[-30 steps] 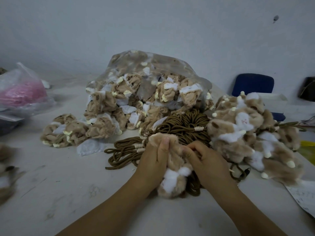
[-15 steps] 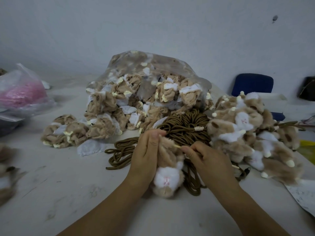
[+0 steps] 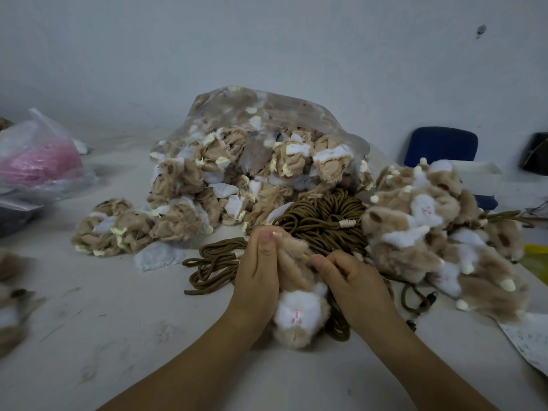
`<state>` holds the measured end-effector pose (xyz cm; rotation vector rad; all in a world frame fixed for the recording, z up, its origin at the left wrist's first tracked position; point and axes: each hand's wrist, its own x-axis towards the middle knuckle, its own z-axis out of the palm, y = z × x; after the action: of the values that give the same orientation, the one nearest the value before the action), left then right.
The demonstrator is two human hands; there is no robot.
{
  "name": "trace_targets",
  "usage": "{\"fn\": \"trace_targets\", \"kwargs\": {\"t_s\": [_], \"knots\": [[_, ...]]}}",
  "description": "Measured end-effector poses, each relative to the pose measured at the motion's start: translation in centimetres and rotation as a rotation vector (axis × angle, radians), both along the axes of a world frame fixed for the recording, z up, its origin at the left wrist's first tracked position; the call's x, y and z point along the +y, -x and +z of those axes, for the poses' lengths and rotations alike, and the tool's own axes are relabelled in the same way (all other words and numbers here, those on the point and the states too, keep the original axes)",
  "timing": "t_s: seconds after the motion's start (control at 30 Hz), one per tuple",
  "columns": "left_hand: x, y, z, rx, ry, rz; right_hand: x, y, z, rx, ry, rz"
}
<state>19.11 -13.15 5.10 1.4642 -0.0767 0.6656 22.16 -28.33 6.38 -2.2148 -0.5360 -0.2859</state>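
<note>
A tan and white plush toy skin [image 3: 299, 310] with a pink stitched nose lies in front of me on the pale table [image 3: 118, 336]. My left hand [image 3: 258, 280] grips its left side, thumb on top and fingers wrapped behind. My right hand [image 3: 353, 280] pinches the fur near the toy's upper end. Just behind the hands lies a bundle of brown cords [image 3: 323, 223] tied with pale bands.
A clear bag of inside-out tan skins [image 3: 255, 161] stands behind, with several spilled to its left [image 3: 118, 229]. Turned plush skins are heaped at the right [image 3: 439, 229]. A bag with pink material [image 3: 38, 161] sits far left, a blue chair [image 3: 441, 146] far right.
The toy's white face has turned up towards me and slid lower between my hands. My right hand has closed in on the fur near its top.
</note>
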Motion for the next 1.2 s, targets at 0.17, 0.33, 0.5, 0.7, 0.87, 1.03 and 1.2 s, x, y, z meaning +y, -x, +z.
{"fn": "trace_targets", "kwargs": {"t_s": [0.17,0.33,0.5,0.7,0.87,1.03,1.2], "knots": [[-0.3,0.2,0.2,0.011,0.110,-0.035,0.5,0.4,0.1,0.084,-0.123,0.078],[-0.8,0.3,0.3,0.028,0.105,-0.054,0.9,0.6,0.1,0.159,-0.267,0.141],[-0.7,0.1,0.1,0.072,-0.038,0.023,0.9,0.2,-0.1,0.183,-0.292,0.132],[-1.0,0.0,-0.1,0.064,-0.203,0.105,1.0,0.1,0.1,0.172,-0.276,0.129],[-0.8,0.2,-0.2,0.051,-0.173,0.074,-0.3,-0.8,0.0,0.040,-0.085,0.049],[-0.2,0.1,-0.1,0.031,-0.131,0.082,-1.1,-1.3,-0.5,-0.023,0.013,-0.012],[0.3,-0.1,-0.1,0.035,-0.037,0.071,-0.7,-1.0,-0.4,-0.033,0.022,-0.039]]}}
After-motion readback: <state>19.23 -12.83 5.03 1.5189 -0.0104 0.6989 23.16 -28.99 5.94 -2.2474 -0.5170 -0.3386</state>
